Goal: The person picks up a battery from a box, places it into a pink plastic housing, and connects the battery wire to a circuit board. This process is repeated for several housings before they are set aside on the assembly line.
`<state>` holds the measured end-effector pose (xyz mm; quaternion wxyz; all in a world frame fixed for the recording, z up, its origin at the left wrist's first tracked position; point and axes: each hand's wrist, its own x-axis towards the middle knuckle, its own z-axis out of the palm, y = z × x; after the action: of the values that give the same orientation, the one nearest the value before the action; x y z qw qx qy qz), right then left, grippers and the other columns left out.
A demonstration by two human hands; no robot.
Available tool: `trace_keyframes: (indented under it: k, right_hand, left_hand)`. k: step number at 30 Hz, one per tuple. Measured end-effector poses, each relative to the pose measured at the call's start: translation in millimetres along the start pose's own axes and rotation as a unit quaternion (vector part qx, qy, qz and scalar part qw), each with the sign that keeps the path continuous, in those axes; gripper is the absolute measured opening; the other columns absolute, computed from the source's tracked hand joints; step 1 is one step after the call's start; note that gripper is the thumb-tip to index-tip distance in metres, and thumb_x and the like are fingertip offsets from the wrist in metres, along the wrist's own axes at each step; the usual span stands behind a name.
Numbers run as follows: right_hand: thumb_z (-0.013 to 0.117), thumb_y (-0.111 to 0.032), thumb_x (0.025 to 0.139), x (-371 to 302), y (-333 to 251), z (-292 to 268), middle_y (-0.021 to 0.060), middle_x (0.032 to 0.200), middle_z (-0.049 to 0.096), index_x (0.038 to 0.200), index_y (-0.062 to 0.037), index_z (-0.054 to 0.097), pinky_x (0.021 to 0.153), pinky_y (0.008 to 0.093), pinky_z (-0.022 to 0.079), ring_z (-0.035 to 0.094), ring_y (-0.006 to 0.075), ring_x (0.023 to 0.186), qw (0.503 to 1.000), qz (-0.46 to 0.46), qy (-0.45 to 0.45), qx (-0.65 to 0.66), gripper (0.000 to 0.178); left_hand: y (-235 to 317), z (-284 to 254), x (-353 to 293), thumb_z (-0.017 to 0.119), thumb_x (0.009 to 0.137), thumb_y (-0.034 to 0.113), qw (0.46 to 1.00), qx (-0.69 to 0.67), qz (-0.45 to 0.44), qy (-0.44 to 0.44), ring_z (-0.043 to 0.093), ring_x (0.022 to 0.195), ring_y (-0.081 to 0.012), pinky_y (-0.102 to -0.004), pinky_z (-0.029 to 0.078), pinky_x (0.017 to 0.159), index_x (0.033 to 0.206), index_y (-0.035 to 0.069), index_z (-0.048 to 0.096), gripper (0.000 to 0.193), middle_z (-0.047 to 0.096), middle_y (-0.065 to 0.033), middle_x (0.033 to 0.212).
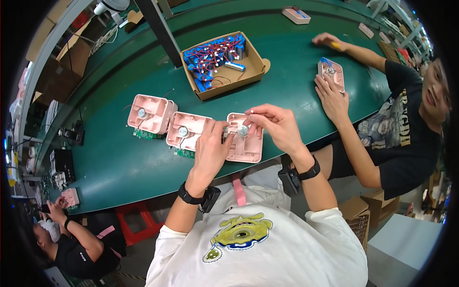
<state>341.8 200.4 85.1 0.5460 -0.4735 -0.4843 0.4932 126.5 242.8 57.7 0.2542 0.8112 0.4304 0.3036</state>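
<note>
In front of me a pink plastic housing (250, 150) lies open side up, with a round silver speaker-like part (243, 130) inside. My left hand (210, 147) rests at its left edge, thumb and fingertips closed on the wall. Over its upper right side, my right hand (277, 125) is pinched. A tiny white bit shows at those fingertips, too small to name. To the left, a second pink housing (195, 125) stands partly behind my left hand, a green circuit board (184, 153) under it. Farther left is another pink housing (154, 109) with a similar round part.
A cardboard box (253, 76) of blue battery cells with red and black wires stands ahead on the green table (296, 81). At right, a co-worker's hand (334, 103) touches a pink housing (338, 76). Another person (86, 239) works at lower left, near a red stool (136, 225).
</note>
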Motion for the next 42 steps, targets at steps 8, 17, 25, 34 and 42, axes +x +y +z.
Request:
trace_keyframes:
  k: [8,17,25,34,42]
  right_hand:
    - [0.066,-0.004,0.102,10,15,2,0.0129,0.091,0.077,0.107,0.0058,0.068,0.058,0.0240,0.054,0.071,0.0136,0.070,0.997,-0.048,0.060,-0.004,0.011]
    - [0.065,-0.004,0.103,-19,-11,20,0.0119,0.086,0.075,0.106,0.0068,0.071,0.055,0.0242,0.053,0.068,0.0121,0.064,0.996,0.024,0.032,0.077,0.013]
    - [0.066,-0.006,0.103,-23,-11,16,0.0090,0.082,0.072,0.107,0.0063,0.071,0.054,0.0228,0.051,0.064,0.0094,0.061,0.996,0.073,0.007,0.058,0.013]
    - [0.069,-0.005,0.098,-21,8,26,0.0097,0.074,0.073,0.097,0.0056,0.071,0.055,0.0263,0.052,0.067,0.0113,0.058,0.979,0.083,0.030,-0.183,0.011]
    - [0.072,-0.006,0.092,-19,13,34,0.0134,0.072,0.074,0.093,0.0050,0.071,0.057,0.0324,0.055,0.072,0.0184,0.058,0.953,0.015,0.031,-0.300,0.012]
  left_hand:
    - [-9,-1,7,0.075,0.088,0.000,0.992,-0.117,-0.047,-0.007,0.067,0.082,-0.0242,-0.0377,0.057,0.070,0.126,0.000,0.066,0.040,0.065,-0.0145,0.097]
    - [3,6,-19,0.079,0.088,0.002,0.980,-0.171,-0.104,0.019,0.069,0.079,-0.0232,-0.0337,0.058,0.071,0.119,-0.002,0.070,0.032,0.067,-0.0153,0.096]
    - [6,11,-19,0.080,0.087,0.000,0.984,-0.147,-0.096,0.030,0.070,0.079,-0.0234,-0.0319,0.059,0.070,0.112,-0.004,0.072,0.026,0.067,-0.0148,0.097]
    - [10,13,-21,0.079,0.088,-0.001,0.977,-0.183,-0.102,0.044,0.071,0.079,-0.0227,-0.0320,0.060,0.071,0.110,-0.004,0.072,0.023,0.067,-0.0133,0.098]
    - [17,14,-25,0.078,0.087,-0.003,0.984,-0.156,-0.049,0.072,0.070,0.079,-0.0219,-0.0313,0.059,0.071,0.109,-0.004,0.072,0.022,0.066,-0.0122,0.102]
